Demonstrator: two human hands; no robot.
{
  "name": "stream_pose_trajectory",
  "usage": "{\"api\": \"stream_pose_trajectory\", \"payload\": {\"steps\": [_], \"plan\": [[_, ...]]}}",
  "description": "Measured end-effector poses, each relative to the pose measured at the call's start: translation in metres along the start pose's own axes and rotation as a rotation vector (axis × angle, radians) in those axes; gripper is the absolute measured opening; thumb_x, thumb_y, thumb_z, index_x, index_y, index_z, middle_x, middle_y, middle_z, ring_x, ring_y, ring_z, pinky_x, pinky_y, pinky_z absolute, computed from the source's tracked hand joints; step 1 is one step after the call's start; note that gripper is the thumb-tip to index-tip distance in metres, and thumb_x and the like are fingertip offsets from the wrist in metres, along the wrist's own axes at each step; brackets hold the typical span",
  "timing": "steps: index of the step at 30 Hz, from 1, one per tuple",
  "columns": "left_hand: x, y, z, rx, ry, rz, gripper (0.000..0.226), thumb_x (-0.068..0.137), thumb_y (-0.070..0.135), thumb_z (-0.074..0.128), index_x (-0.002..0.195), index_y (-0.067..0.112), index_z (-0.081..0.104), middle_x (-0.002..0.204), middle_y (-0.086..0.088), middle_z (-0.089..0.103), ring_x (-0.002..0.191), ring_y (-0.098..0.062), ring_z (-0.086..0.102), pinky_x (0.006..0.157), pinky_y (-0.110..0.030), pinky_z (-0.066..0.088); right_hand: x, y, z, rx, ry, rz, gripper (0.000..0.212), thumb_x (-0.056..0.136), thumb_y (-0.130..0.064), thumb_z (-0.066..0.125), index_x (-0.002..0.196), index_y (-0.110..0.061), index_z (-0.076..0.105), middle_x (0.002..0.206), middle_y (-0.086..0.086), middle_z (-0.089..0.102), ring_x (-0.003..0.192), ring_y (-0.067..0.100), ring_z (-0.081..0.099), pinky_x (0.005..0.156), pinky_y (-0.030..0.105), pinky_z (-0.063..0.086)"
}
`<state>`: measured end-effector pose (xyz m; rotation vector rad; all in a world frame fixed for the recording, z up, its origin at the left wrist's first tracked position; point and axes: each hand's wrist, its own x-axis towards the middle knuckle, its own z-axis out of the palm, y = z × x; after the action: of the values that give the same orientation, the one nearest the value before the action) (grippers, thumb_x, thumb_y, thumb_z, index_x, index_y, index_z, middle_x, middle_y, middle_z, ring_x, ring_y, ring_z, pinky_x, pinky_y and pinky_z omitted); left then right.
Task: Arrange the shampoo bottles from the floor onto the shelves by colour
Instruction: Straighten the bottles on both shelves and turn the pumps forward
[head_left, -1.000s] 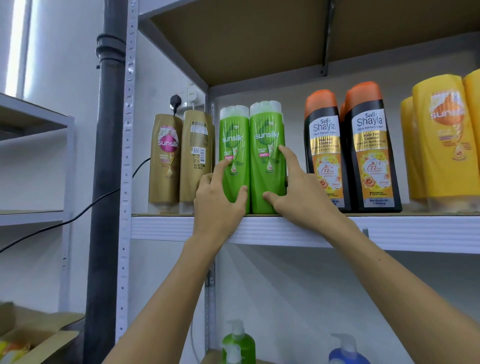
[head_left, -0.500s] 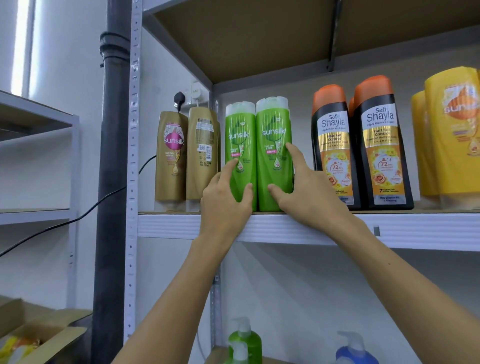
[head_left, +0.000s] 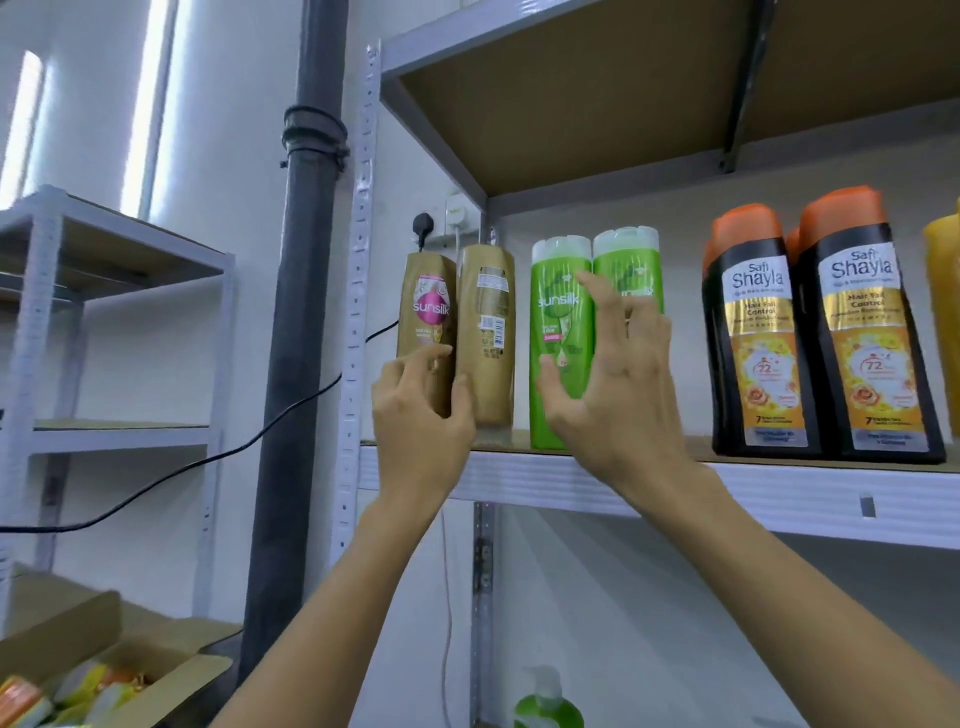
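Gold bottles (head_left: 457, 338) stand at the shelf (head_left: 779, 493) far left, green bottles (head_left: 563, 338) beside them. Your left hand (head_left: 421, 421) has shifted from green to gold, thumb and fingers loosely curled at their base; contact looks likely, blur hides it. Right hand (head_left: 618, 384) has lifted off, fingers spread. Stiff, smooth, tall plastic: grip mid-body, it tips easily.

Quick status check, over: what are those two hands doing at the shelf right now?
Left hand gripping gold bottles. Right hand open, fingers spread before green bottles. Colours grouped on shelf; nothing blocking.
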<state>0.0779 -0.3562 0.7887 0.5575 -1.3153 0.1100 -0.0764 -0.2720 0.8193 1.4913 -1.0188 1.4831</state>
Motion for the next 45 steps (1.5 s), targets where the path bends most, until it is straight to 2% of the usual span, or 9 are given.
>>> {"api": "stream_pose_trajectory", "payload": {"steps": [8, 12, 18, 23, 28, 33, 39, 42, 45], "plan": [[0.019, -0.047, -0.008, 0.149, -0.152, -0.04, 0.06, 0.093, 0.032, 0.065, 0.147, 0.037, 0.038, 0.136, -0.007, 0.044, 0.118, -0.02, 0.044, 0.097, -0.028, 0.041, -0.009, -0.028, 0.073, 0.159, -0.053, 0.014, 0.067, 0.082, -0.029, 0.07, 0.143, -0.015, 0.046, 0.111, 0.01, 0.045, 0.101, 0.025, 0.045, 0.088, 0.035, 0.045], [0.022, -0.059, -0.011, 0.123, -0.23, 0.011, 0.063, 0.095, 0.032, 0.064, 0.148, 0.043, 0.033, 0.136, -0.002, 0.047, 0.096, -0.002, 0.042, 0.078, 0.002, 0.031, -0.022, -0.031, 0.087, -0.002, -0.108, -0.01, 0.07, 0.085, -0.038, 0.068, 0.146, -0.018, 0.041, 0.11, 0.013, 0.043, 0.098, 0.029, 0.044, 0.08, 0.04, 0.051], [0.027, -0.066, -0.017, 0.091, -0.25, 0.003, 0.06, 0.095, 0.034, 0.064, 0.145, 0.048, 0.032, 0.129, -0.002, 0.05, 0.104, -0.015, 0.056, 0.088, -0.034, 0.056, -0.021, -0.037, 0.088, -0.18, -0.248, 0.092, 0.08, 0.092, -0.059, 0.055, 0.155, -0.021, 0.024, 0.125, 0.015, 0.04, 0.1, 0.031, 0.051, 0.073, 0.035, 0.047], [0.028, -0.069, -0.017, 0.09, -0.248, -0.005, 0.064, 0.092, 0.034, 0.069, 0.141, 0.053, 0.032, 0.127, 0.0, 0.055, 0.104, -0.021, 0.062, 0.086, -0.046, 0.059, -0.02, -0.044, 0.085, -0.233, -0.326, 0.149, 0.087, 0.092, -0.052, 0.059, 0.157, -0.021, 0.009, 0.132, 0.015, 0.034, 0.106, 0.031, 0.054, 0.066, 0.03, 0.037], [0.032, -0.068, -0.021, 0.106, -0.288, 0.01, 0.067, 0.091, 0.032, 0.07, 0.142, 0.05, 0.03, 0.121, -0.002, 0.061, 0.096, -0.022, 0.066, 0.082, -0.044, 0.06, -0.017, -0.05, 0.086, -0.216, -0.372, 0.192, 0.091, 0.091, -0.039, 0.057, 0.157, -0.017, 0.0, 0.126, 0.02, 0.04, 0.104, 0.035, 0.053, 0.07, 0.031, 0.036], [0.036, -0.07, -0.023, -0.025, -0.361, -0.05, 0.065, 0.095, 0.017, 0.066, 0.141, 0.045, 0.031, 0.126, 0.0, 0.059, 0.096, -0.011, 0.068, 0.071, -0.02, 0.059, -0.017, -0.05, 0.083, -0.118, -0.397, 0.232, 0.087, 0.093, -0.035, 0.052, 0.158, -0.016, -0.002, 0.122, 0.021, 0.047, 0.1, 0.038, 0.058, 0.07, 0.033, 0.035], [0.033, -0.072, -0.02, 0.002, -0.32, -0.048, 0.069, 0.089, 0.036, 0.071, 0.145, 0.047, 0.031, 0.134, 0.005, 0.047, 0.119, -0.017, 0.051, 0.093, -0.047, 0.056, -0.013, -0.046, 0.077, -0.137, -0.424, 0.212, 0.086, 0.095, -0.038, 0.059, 0.158, -0.019, 0.003, 0.127, 0.018, 0.04, 0.088, 0.033, 0.06, 0.066, 0.031, 0.036], [0.036, -0.071, -0.021, -0.02, -0.324, -0.062, 0.071, 0.089, 0.029, 0.073, 0.143, 0.048, 0.032, 0.121, 0.009, 0.051, 0.111, -0.016, 0.057, 0.089, -0.044, 0.058, -0.012, -0.044, 0.077, -0.051, -0.417, 0.245, 0.084, 0.094, -0.03, 0.057, 0.158, -0.021, 0.003, 0.118, 0.019, 0.049, 0.079, 0.029, 0.045, 0.069, 0.033, 0.035], [0.038, -0.07, -0.022, -0.085, -0.356, -0.109, 0.068, 0.092, 0.019, 0.07, 0.142, 0.046, 0.031, 0.116, 0.01, 0.055, 0.101, -0.011, 0.065, 0.077, -0.028, 0.061, -0.012, -0.043, 0.078, -0.002, -0.41, 0.259, 0.084, 0.093, -0.033, 0.058, 0.157, -0.023, 0.005, 0.108, 0.018, 0.056, 0.079, 0.03, 0.046, 0.069, 0.034, 0.036]]}}
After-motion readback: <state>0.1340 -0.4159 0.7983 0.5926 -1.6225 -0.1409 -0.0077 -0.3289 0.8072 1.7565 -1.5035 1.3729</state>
